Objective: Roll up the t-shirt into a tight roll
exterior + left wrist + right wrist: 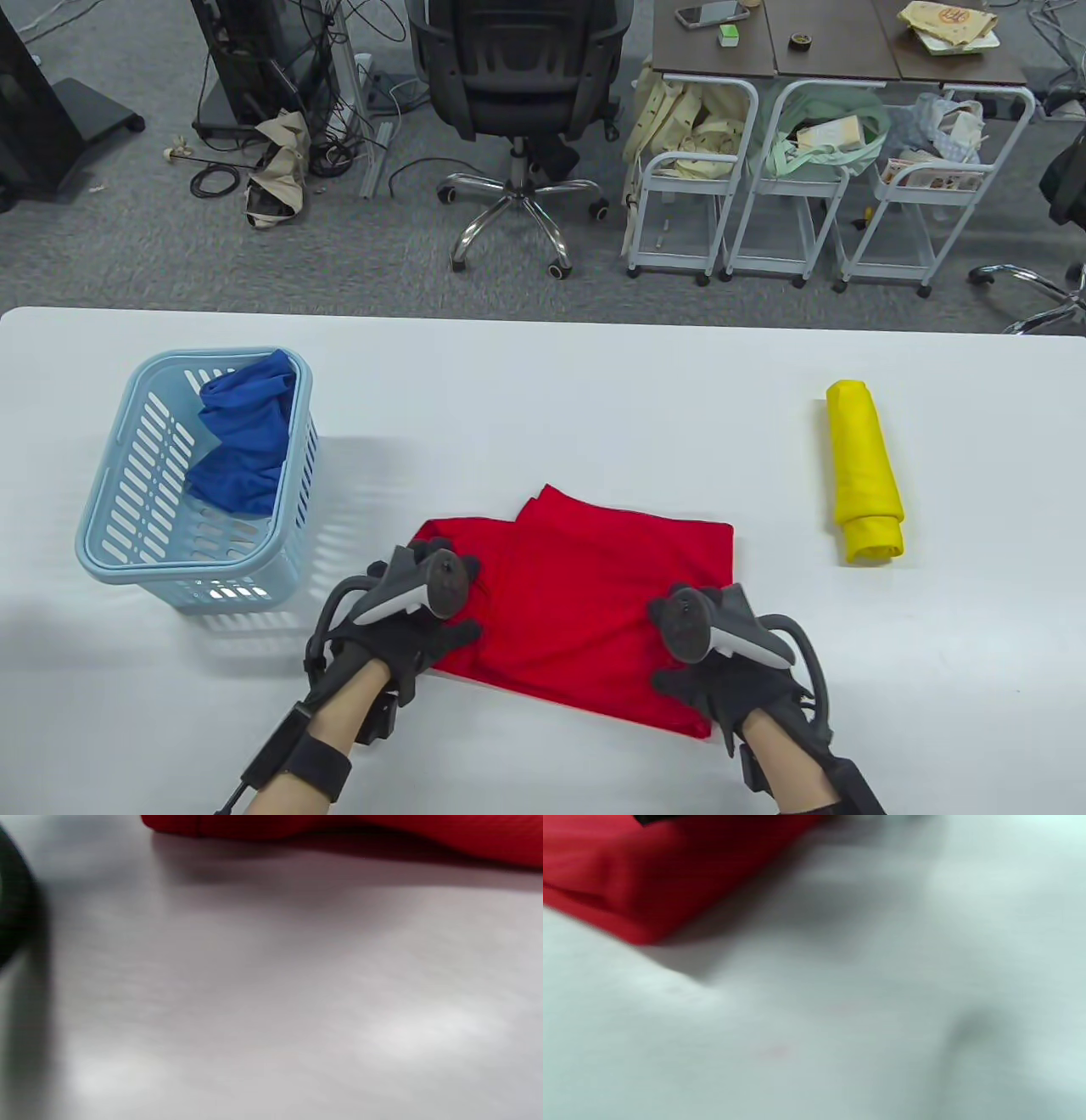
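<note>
The red t-shirt (585, 611) lies folded flat at the near middle of the white table (543, 382), the left hand (407, 624) and right hand (721, 671) resting on its near corners, their grip hidden.

The white table (543, 382) holds a red shirt (585, 611) under both hands, a basket (110, 518) (blue cloth inside) left of them, a yellow roll (864, 471) right.

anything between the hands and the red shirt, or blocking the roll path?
Nothing visible. Left hand and right hand already rest on the folded red t-shirt; bare white table lies beyond it.
</note>
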### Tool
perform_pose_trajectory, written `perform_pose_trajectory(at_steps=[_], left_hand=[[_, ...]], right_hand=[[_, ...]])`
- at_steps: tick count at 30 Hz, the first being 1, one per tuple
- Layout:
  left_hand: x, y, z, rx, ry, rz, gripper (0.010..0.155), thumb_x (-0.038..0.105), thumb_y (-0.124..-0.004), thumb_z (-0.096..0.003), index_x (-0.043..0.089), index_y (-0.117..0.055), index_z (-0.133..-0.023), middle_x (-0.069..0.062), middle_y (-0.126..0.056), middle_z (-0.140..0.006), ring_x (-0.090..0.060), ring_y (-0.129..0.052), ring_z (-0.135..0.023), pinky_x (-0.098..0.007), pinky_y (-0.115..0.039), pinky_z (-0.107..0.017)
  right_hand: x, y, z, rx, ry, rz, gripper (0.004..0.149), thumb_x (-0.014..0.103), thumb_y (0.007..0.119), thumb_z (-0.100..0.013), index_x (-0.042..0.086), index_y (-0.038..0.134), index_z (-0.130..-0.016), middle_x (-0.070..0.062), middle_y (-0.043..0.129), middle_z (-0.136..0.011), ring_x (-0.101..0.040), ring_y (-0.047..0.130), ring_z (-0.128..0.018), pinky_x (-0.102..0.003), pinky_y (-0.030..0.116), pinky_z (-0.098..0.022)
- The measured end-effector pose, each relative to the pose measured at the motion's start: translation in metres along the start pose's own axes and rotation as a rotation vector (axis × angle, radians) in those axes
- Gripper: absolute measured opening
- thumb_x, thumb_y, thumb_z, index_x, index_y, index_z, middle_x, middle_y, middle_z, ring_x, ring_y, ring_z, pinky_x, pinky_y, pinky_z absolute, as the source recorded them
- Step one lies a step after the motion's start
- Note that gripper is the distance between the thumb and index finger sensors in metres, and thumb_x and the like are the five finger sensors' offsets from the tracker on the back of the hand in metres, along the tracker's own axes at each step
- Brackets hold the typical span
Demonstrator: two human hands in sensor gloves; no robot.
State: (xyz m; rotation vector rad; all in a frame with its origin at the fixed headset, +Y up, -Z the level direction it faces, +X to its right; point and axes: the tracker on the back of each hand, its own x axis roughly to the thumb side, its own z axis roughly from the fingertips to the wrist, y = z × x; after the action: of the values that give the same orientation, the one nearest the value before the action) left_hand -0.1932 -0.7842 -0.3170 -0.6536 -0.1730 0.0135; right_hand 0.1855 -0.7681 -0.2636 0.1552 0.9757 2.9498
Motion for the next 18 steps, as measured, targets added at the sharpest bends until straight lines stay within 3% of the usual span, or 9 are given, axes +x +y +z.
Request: perform_pose_trajectory(at_steps=[3, 5, 6, 9, 12, 15, 18], left_hand=[[-0.006, 0.003, 0.003, 0.009, -0.001, 0.057, 0.075, 0.064, -0.048, -0.0528, 0.040, -0.006, -0.110, 0.002, 0.005, -0.119, -0.029, -0.001, -0.113, -0.066, -0.017, -0.077], [0.004, 0.007, 0.009, 0.038, -0.017, 0.021, 0.073, 0.057, -0.053, -0.0555, 0.036, -0.014, -0.113, -0.007, -0.004, -0.122, -0.036, -0.011, -0.114, -0.068, -0.023, -0.077], [0.013, 0.008, 0.012, 0.075, -0.027, -0.019, 0.072, 0.055, -0.055, -0.0560, 0.034, -0.019, -0.115, -0.009, -0.008, -0.123, -0.038, -0.015, -0.115, -0.068, -0.024, -0.077], [0.040, 0.001, 0.017, 0.068, -0.108, -0.082, 0.078, 0.064, -0.051, -0.0530, 0.033, -0.017, -0.116, -0.008, -0.005, -0.123, -0.039, -0.011, -0.114, -0.069, -0.022, -0.077], [0.069, -0.013, 0.019, 0.025, -0.154, -0.156, 0.084, 0.068, -0.043, -0.0514, 0.028, -0.004, -0.114, -0.010, 0.003, -0.120, -0.042, -0.006, -0.111, -0.068, -0.020, -0.077], [0.093, -0.024, 0.025, 0.027, -0.205, -0.250, 0.086, 0.070, -0.039, -0.0501, 0.026, 0.002, -0.112, -0.013, 0.006, -0.120, -0.044, -0.005, -0.111, -0.068, -0.020, -0.077], [0.093, -0.025, 0.023, 0.025, -0.212, -0.265, 0.085, 0.071, -0.038, -0.0493, 0.030, 0.005, -0.111, -0.008, 0.011, -0.119, -0.041, -0.003, -0.111, -0.067, -0.018, -0.078]], right_hand=[[-0.029, -0.011, 0.010, -0.047, 0.140, -0.085, 0.072, 0.050, 0.070, -0.057, 0.028, 0.036, -0.116, -0.007, 0.030, -0.121, -0.043, 0.029, -0.113, -0.062, 0.042, -0.073], [-0.030, -0.018, 0.016, -0.103, 0.211, -0.052, 0.066, 0.050, 0.069, -0.058, 0.022, 0.052, -0.115, -0.011, 0.045, -0.121, -0.045, 0.035, -0.113, -0.062, 0.044, -0.072], [-0.024, -0.021, 0.018, -0.129, 0.201, -0.032, 0.066, 0.050, 0.067, -0.059, 0.020, 0.053, -0.115, -0.012, 0.043, -0.121, -0.046, 0.035, -0.112, -0.063, 0.043, -0.072], [0.012, -0.021, 0.020, -0.168, 0.024, -0.029, 0.074, 0.052, 0.064, -0.060, 0.021, 0.032, -0.119, -0.016, 0.022, -0.123, -0.048, 0.023, -0.113, -0.063, 0.037, -0.074], [0.057, -0.013, 0.014, -0.128, -0.161, 0.033, 0.078, 0.055, 0.061, -0.060, 0.024, 0.021, -0.119, -0.013, 0.012, -0.123, -0.047, 0.015, -0.114, -0.064, 0.033, -0.075], [0.076, 0.002, 0.003, -0.054, -0.200, 0.105, 0.081, 0.060, 0.055, -0.060, 0.028, 0.007, -0.117, -0.011, 0.000, -0.121, -0.046, 0.004, -0.112, -0.065, 0.026, -0.076], [0.065, 0.013, -0.010, 0.028, -0.150, 0.105, 0.085, 0.064, 0.052, -0.058, 0.031, -0.006, -0.111, -0.007, -0.013, -0.115, -0.043, -0.009, -0.108, -0.064, 0.019, -0.075]])
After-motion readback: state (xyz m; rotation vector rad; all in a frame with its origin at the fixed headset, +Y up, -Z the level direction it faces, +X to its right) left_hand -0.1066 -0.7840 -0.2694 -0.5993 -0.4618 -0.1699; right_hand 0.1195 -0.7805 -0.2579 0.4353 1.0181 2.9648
